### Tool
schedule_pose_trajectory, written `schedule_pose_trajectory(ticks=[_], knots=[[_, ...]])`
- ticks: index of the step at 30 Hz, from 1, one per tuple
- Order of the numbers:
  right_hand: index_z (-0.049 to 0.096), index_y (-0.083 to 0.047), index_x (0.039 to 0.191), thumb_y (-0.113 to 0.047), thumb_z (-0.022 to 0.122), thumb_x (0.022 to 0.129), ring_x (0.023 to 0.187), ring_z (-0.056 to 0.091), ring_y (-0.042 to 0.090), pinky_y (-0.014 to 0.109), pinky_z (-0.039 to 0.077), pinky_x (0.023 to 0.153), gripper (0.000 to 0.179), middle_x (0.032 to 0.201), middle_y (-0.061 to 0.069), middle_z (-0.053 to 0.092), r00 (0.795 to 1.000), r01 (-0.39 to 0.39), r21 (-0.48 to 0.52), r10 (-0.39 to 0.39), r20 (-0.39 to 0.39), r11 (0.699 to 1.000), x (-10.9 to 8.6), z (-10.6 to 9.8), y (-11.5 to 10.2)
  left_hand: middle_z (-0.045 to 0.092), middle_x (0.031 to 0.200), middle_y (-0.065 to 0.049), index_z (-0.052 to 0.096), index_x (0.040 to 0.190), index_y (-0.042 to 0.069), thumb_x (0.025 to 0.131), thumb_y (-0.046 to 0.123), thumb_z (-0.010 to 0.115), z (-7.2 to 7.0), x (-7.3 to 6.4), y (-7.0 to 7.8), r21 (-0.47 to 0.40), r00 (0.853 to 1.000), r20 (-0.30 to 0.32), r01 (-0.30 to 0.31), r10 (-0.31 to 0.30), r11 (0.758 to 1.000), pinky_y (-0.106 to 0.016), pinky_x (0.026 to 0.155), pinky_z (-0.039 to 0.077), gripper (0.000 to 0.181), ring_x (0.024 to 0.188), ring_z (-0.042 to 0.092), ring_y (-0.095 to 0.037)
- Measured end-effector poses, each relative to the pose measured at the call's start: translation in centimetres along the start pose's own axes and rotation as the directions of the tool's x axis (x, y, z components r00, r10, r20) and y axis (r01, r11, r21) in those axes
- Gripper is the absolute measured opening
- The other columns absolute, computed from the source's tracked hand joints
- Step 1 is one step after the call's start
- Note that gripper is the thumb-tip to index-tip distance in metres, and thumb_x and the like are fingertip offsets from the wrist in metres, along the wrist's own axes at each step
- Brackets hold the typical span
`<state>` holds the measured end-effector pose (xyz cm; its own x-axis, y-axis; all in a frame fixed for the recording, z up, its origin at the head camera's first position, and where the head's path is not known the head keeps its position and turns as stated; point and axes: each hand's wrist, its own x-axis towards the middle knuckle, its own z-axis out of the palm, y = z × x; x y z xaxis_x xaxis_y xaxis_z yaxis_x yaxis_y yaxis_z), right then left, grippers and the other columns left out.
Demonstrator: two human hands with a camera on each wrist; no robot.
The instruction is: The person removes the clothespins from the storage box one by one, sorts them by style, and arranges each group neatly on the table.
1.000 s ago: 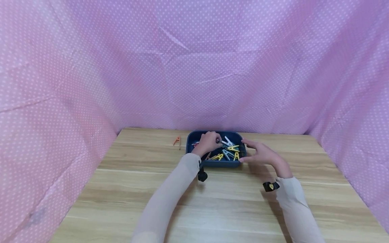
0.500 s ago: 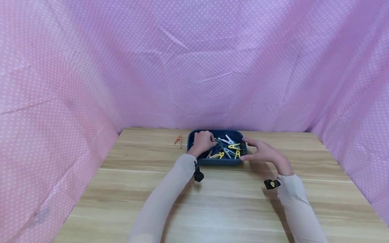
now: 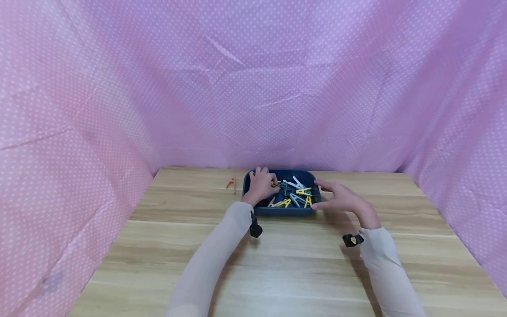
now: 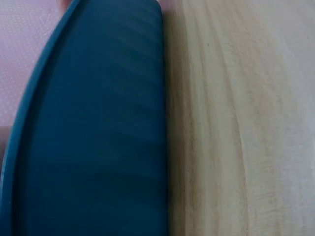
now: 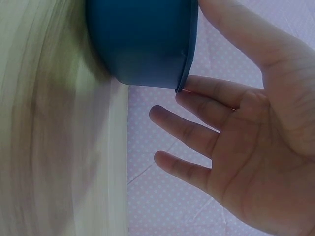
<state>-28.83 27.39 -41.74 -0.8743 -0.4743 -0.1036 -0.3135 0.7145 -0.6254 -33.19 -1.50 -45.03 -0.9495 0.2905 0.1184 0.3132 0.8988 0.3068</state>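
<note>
A dark blue rectangular bin (image 3: 287, 211) stands near the table's back edge, with several plastic clothespins inside. Among them are a yellow clothespin (image 3: 304, 192), a white clothespin (image 3: 298, 182) and some dark ones. My left hand (image 3: 261, 185) reaches into the bin's left half, thumb and fingers apart, just left of a small yellow piece. Its palm hides what lies beneath. At the right end, my right hand (image 3: 343, 199) touches the bin's rim with its fingertips; in the right wrist view the hand (image 5: 261, 142) has extended fingers. The left wrist view shows only the bin's side wall (image 4: 98, 123) and table.
An orange clothespin (image 3: 231, 184) lies on the wooden table (image 3: 293, 264), left of the bin. A pink dotted cloth (image 3: 253, 88) hangs close behind the table and along both sides.
My left hand has moved left inside the bin and its fingers have spread. A dark clothespin near its fingertips now lies among the others. The right hand stays at the rim.
</note>
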Motion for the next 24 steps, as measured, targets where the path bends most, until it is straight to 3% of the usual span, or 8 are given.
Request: schedule_pose_trajectory(ticks=[13,24], knots=[[0.033,-0.002,0.158,-0.042,0.082,0.085,0.143,0.042,0.048,0.063,0.036,0.113,0.096,0.162,0.024,0.035,1.000,0.011,0.026,-0.011,-0.002,1.000,0.1,0.2,0.0,0.051,0.102,-0.005,0.059,0.081,0.015,0.098,0.024,0.067,0.5,0.1,-0.1,0.053,0.997,-0.036,-0.070,0.072,0.996,-0.056,0.105,0.023,0.022,0.107,0.039,-0.029],[0.033,-0.002,0.158,-0.042,0.081,0.085,0.143,0.042,0.047,0.062,0.037,0.113,0.096,0.161,0.024,0.036,1.000,0.018,0.015,-0.018,-0.006,1.000,0.2,0.1,0.1,0.052,0.100,-0.006,0.054,0.080,0.014,0.099,0.017,0.067,-0.2,-0.8,-1.0,-0.033,0.988,-0.089,-0.133,0.129,0.991,-0.059,0.104,0.023,0.022,0.100,0.038,-0.029]])
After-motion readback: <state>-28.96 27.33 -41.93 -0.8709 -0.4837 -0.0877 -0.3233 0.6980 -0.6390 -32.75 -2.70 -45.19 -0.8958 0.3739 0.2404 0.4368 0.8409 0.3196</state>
